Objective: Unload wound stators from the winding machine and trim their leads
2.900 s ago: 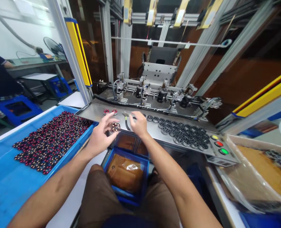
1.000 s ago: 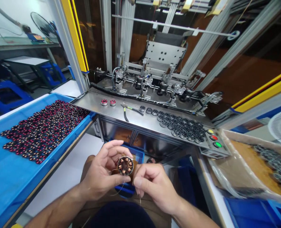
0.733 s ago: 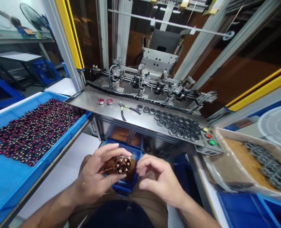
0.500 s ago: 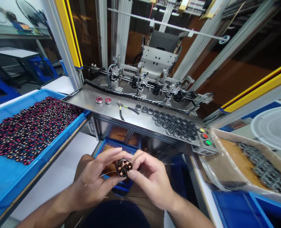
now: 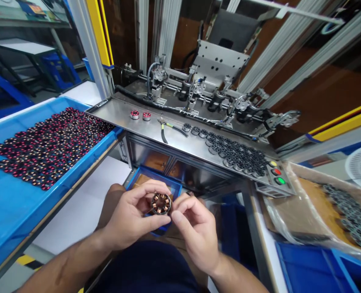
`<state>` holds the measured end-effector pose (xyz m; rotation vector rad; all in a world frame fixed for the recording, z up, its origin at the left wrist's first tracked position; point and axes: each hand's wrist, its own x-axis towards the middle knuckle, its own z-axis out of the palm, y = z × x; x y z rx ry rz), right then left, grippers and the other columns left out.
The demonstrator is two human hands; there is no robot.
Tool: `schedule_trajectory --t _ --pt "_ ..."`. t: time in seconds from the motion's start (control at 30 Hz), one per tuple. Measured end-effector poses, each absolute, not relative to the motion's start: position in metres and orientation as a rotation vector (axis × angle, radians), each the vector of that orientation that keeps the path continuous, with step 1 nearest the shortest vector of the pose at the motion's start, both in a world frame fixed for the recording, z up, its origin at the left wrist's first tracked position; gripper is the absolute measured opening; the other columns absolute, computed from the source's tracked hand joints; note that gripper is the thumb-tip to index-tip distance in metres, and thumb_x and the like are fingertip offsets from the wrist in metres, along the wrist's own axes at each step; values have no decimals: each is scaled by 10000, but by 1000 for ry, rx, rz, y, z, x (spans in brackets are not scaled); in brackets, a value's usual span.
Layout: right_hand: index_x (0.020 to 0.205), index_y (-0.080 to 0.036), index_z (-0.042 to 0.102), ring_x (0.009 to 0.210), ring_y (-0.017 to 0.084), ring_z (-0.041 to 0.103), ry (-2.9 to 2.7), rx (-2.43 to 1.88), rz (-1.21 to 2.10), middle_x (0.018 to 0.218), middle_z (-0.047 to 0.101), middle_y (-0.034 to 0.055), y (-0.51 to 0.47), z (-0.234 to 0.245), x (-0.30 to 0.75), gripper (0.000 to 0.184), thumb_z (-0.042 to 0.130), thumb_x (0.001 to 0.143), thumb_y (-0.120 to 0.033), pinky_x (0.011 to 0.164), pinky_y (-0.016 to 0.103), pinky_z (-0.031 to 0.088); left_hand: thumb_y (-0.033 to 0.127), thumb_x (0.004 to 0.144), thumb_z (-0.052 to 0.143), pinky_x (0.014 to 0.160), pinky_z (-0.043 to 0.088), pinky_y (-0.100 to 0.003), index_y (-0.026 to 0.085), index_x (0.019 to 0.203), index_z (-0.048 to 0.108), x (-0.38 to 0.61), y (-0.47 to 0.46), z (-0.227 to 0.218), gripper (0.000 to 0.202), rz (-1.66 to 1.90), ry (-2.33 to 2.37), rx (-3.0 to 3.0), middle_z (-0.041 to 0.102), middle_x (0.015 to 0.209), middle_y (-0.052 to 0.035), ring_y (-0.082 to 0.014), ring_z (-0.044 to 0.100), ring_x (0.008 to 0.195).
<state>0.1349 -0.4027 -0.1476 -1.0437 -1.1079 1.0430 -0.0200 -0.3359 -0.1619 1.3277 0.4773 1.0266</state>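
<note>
Wound stator (image 5: 161, 203) pinched by left hand (image 5: 131, 219) fingers; right hand (image 5: 195, 232) fingertips closed at its rim, possibly gripping wire, above blue bin (image 5: 176, 189).

The steel shelf (image 5: 119, 116) along the machine's front carried two red wound stators (image 5: 134, 114) side by side near its left end, a pair of pliers (image 5: 168, 129) just right of them, a spread cluster of black cores (image 5: 238, 152), and three coloured buttons (image 5: 276, 172) at the right end.
</note>
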Motion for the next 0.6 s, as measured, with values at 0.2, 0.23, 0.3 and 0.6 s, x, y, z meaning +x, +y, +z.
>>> schedule_trajectory --t 0.2,0.23,0.3,0.6 --pt "904 -225 568 827 142 520 -1122 -1020 1054 878 528 -3 -402 -150 134 137 687 866 -280 765 290 443 13 679 779 868 584 -229 230 1255 583 -25 -344 -165 646 1257 543 1766 732 1094 -52 -158 710 957" --pt "901 -225 564 834 143 515 -1124 -1009 1064 888 522 -1 -401 -150 133 127 675 876 -283 771 293 439 1 668 776 883 585 -252 215 1241 592 -26 -344 -166 638 1278 516 1818 734 1100 -65 -176 709 980" --pt "864 -220 549 812 134 501 -1084 -1001 1073 873 516 -2 -401 -152 129 105 604 931 -280 758 284 427 -25 654 768 913 583 -293 195 1205 617 -26 -343 -169 613 1324 480 1875 737 1109 -85 -202 706 1012" --pt "931 -228 523 862 153 506 -1037 -1054 898 914 513 13 -400 -162 122 102 591 935 -305 792 301 430 3 674 747 909 587 -345 223 1188 636 -26 -341 -171 570 1335 540 1835 741 1104 -86 -230 704 1024"
